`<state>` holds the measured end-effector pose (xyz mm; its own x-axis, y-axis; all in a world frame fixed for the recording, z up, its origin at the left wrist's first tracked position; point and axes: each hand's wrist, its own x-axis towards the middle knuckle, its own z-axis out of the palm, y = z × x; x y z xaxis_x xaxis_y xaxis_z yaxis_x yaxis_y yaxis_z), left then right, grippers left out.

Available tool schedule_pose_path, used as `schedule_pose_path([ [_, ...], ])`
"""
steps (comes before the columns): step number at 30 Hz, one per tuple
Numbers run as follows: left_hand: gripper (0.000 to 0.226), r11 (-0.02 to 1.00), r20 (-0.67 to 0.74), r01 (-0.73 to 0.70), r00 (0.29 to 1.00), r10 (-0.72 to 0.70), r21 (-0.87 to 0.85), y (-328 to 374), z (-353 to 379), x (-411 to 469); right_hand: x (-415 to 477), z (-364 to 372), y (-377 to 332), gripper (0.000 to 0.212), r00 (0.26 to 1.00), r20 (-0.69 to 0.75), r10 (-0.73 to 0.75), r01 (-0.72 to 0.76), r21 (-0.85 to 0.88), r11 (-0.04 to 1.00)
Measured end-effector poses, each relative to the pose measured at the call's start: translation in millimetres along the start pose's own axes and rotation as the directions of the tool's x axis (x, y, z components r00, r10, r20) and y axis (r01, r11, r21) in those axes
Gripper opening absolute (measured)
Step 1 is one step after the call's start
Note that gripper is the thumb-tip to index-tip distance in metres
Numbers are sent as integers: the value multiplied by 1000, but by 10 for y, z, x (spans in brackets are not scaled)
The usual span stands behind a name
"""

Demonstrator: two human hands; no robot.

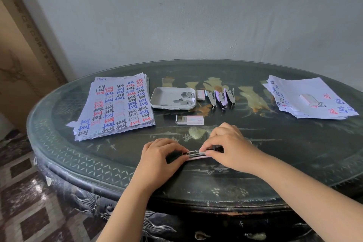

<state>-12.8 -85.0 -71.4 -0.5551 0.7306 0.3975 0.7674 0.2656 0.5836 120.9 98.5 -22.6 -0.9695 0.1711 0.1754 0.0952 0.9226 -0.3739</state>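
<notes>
"Head view: how does the stapler look?"
"Small, with a pale pink base and a bare metal rail on top. It lies flat on the table, on the near side of the white tray. The left hand curls its fingers round the dark end, and the right hand pinches the rail."
"Counts?"
"One held. Three standing staplers just right of the tray, one open staple box before it, and two paper stacks, one on each side."
</notes>
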Motion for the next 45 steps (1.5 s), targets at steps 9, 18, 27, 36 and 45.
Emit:
schedule_pose_path([
  [9,29,1000,12,9,1000,-10,13,13,-9,-2,-20,4,-21,10,999,-40,34,-33,32,999],
  [18,26,1000,11,-1,1000,1,8,-7,-2,7,113,-38,-88,5,989,53,139,-143,75,987],
  [27,25,1000,7,-4,1000,4,-9,-23,12,10,159,-48,-118,9,978,67,198,-206,152,967],
  [36,25,1000,10,-12,1000,12,3,-22,6,12,143,-213,-134,30,954,266,-139,192,-186,964],
  [45,25,1000,15,-10,1000,10,13,-25,6,8,194,-309,-185,23,921,369,-125,239,-281,930],
])
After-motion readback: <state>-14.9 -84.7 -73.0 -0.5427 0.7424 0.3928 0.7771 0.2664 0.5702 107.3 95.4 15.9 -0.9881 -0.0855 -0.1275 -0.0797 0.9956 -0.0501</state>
